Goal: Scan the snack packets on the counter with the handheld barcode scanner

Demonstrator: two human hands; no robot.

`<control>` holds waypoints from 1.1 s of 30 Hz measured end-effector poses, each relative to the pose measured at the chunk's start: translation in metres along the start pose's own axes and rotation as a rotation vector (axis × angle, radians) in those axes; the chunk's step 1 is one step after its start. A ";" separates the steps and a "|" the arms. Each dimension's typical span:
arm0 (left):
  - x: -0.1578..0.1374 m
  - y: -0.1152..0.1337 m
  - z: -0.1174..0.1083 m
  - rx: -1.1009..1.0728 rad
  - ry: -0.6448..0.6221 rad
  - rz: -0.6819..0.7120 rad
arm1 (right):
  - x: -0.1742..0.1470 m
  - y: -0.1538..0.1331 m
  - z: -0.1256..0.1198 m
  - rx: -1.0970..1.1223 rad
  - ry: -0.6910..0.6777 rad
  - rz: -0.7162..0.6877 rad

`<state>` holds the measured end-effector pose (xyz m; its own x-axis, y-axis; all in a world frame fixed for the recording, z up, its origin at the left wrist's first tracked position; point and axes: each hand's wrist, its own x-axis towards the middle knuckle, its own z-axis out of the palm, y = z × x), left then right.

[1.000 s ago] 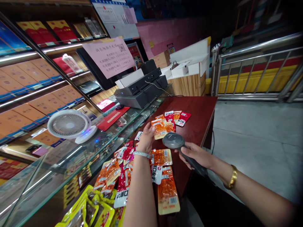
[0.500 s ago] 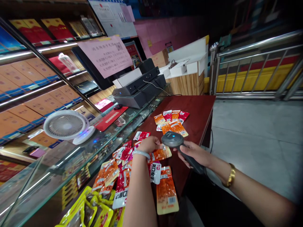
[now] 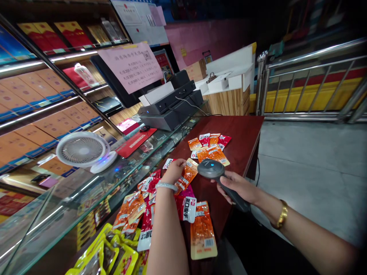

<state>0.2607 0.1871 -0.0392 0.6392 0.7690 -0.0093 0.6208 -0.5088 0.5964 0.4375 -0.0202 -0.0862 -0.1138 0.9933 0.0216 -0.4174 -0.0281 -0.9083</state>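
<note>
My right hand is wrapped round the handle of a dark grey barcode scanner, whose head shows a small blue light. To its left, my left hand pinches the edge of an orange snack packet above the other packets. Under and beside my left forearm lie red-and-white packets and more orange ones. A larger orange packet with its barcode up lies near the table's front edge. Farther off, a small group of orange and red packets rests on the table.
The dark red table adjoins a glass counter. On the counter stand a white fan and a black cash-register unit. Yellow packets lie at the near left. A metal railing runs along the right.
My left hand has moved slightly left and away from me, and the orange packet in it has shifted and turned, farther from the scanner. The scanner stays almost in place.
</note>
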 end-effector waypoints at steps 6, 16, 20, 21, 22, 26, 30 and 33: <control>-0.001 0.018 -0.003 0.085 -0.032 0.056 | 0.000 -0.001 0.002 0.008 0.022 -0.011; 0.010 0.029 0.025 -0.505 0.271 -0.090 | 0.000 -0.001 0.003 -0.010 0.015 -0.012; 0.006 0.029 0.005 -0.349 0.321 -0.061 | 0.000 -0.004 0.004 -0.025 0.032 -0.001; 0.002 0.024 -0.006 -0.204 0.308 -0.090 | -0.001 -0.004 0.005 -0.024 0.034 0.002; -0.003 0.018 -0.019 -0.052 0.267 -0.121 | -0.001 -0.004 0.005 -0.022 0.035 0.006; -0.028 -0.013 -0.059 0.287 -0.018 -0.264 | -0.001 -0.004 0.005 -0.006 0.026 0.019; -0.039 -0.035 -0.065 0.279 -0.193 -0.279 | -0.001 -0.004 0.004 -0.013 0.019 0.013; -0.038 -0.039 -0.057 0.394 -0.103 -0.288 | 0.000 -0.004 0.004 -0.027 0.016 0.004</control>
<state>0.1863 0.1999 -0.0160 0.4458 0.8676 -0.2204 0.8903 -0.4043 0.2095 0.4359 -0.0209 -0.0813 -0.1010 0.9948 0.0118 -0.3928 -0.0290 -0.9192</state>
